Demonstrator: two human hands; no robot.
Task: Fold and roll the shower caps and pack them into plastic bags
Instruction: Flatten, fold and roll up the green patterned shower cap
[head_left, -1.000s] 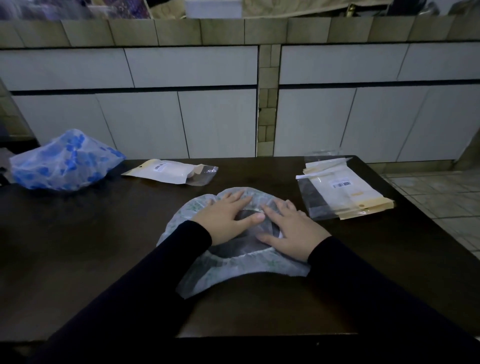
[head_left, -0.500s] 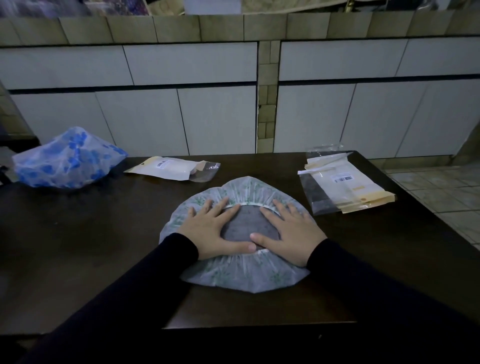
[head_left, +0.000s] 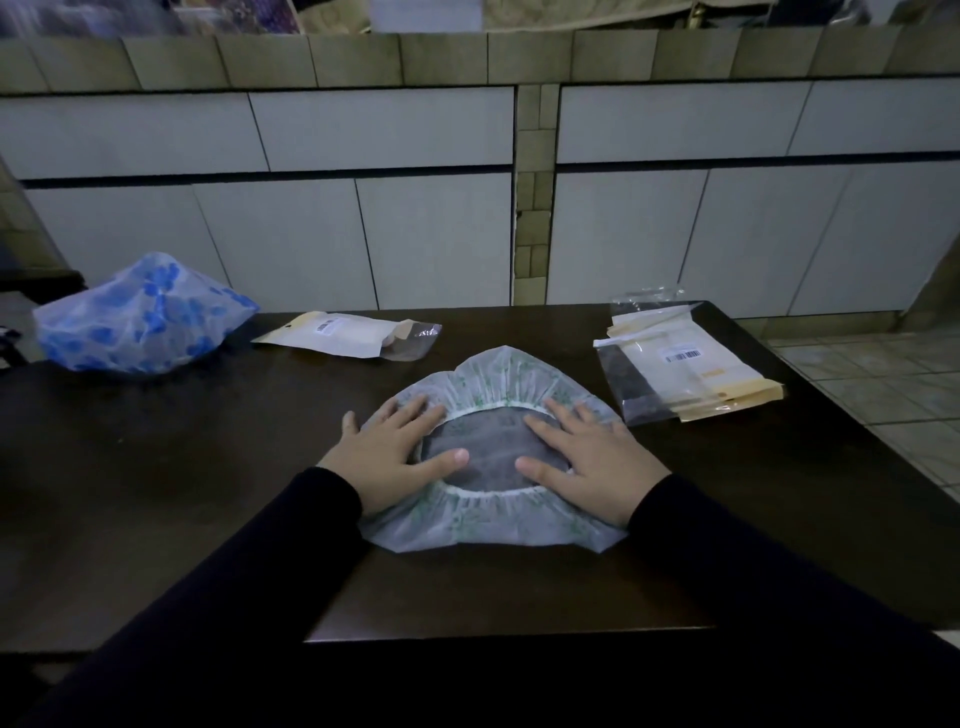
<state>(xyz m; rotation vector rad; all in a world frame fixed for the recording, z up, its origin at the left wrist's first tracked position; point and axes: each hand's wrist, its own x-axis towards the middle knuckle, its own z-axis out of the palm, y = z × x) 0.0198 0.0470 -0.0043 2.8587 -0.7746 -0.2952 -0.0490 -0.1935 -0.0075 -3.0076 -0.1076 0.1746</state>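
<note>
Both hands are flat and relaxed here, not gripping anything. The left hand (head_left: 387, 457) presses down on the left side of the shower cap (head_left: 493, 525), fingers spread over the gathered rim, thumb reaching into the opening. The right hand (head_left: 592, 460) mirrors it on the right side. So the cap sits directly under both palms, spread out opening-up on the dark surface (head_left: 182, 493), with its elastic band (head_left: 488, 493) making an oval between the thumbs.

Handling-wise, I'd guess this thing weighs basically nothing. It's thin, floppy, crinkly plastic, see-through enough that the dark top shows through the middle. It'll probably trap air and spring back because of the elastic, and it looks slick enough to slide around if only one side is pinned. If it were me, I'd take hold at the ruffled edge just outside the elastic, since that's the thickest bit, and keep one palm down while folding the other half over.

Further out: just beyond the left hand lies a white packet (head_left: 332, 338) with a clear flap, and well off to the left is a blue-spotted cap (head_left: 140, 317), puffed up and not flattened. Beyond and to the right of the right hand there's a stack of plastic bags (head_left: 685, 369) with barcode labels.
</note>
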